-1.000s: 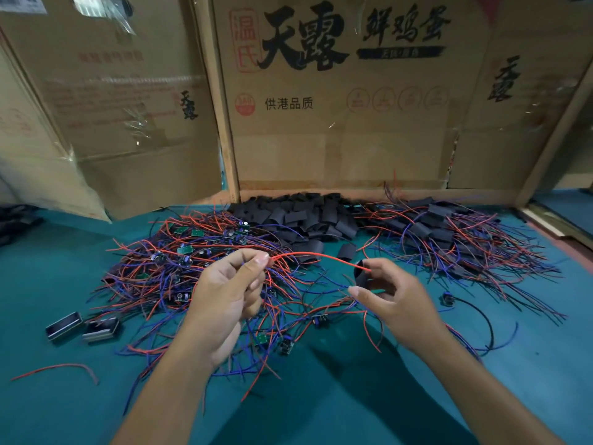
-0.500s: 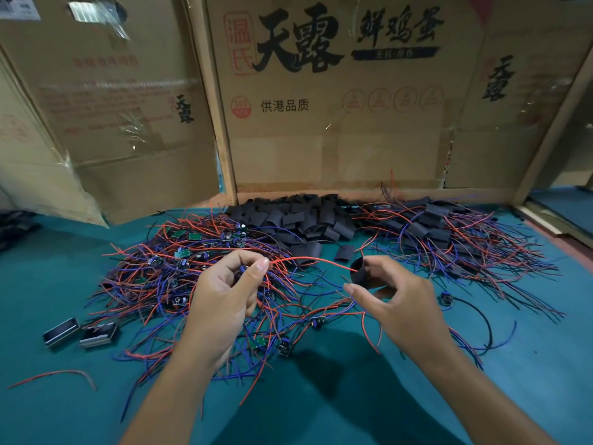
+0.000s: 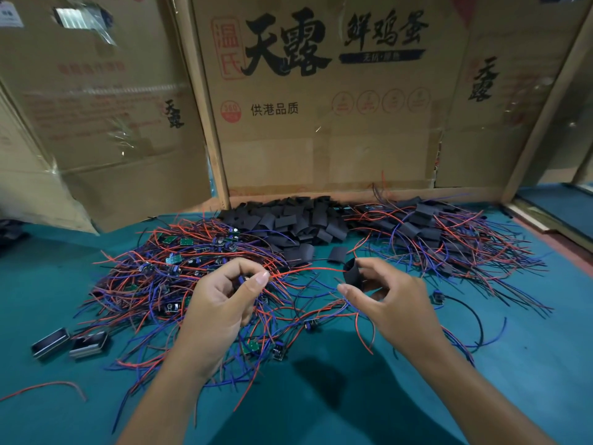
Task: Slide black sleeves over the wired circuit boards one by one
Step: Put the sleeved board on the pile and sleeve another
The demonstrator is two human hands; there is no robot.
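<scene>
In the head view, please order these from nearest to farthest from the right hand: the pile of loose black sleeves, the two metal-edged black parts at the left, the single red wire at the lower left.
From the right hand:
1. Pile of loose black sleeves, behind it, by the cardboard.
2. Two metal-edged black parts, on the mat at far left.
3. Single red wire, lower left corner, beyond those parts.

Bare forearms, left hand [image 3: 221, 303], right hand [image 3: 398, 303], no sleeves.

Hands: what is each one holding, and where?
Left hand pinches a wired board by its red wire; right hand holds a black sleeve by its sides.
</scene>
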